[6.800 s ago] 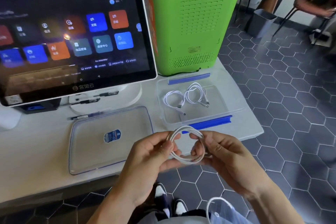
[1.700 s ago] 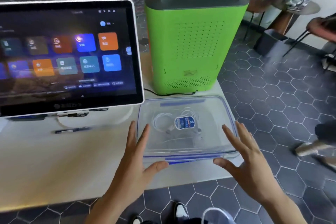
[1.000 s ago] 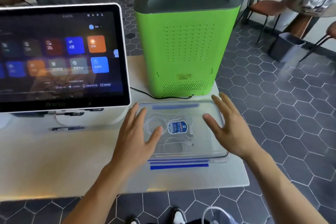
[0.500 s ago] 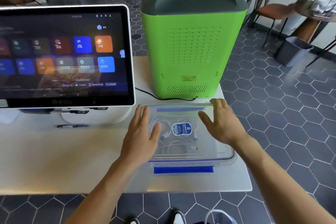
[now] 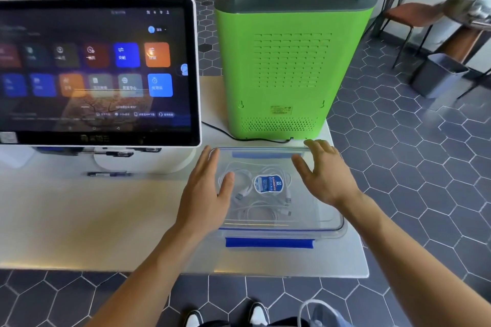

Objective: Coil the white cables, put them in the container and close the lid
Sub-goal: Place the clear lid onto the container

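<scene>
Both forearms reach up from the bottom of the frame. The left hand and right hand lie flat, fingers straight, grasping nothing, on the lid of the container at lower centre; white cables lie coiled inside.

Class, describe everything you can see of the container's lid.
The lid is a clear plastic rectangle with rounded corners and a blue rim line, carrying an oval blue and white sticker. It lies flat on the container, white cables showing through. The left hand rests flat on its left part; the right hand reaches its far edge.
</scene>
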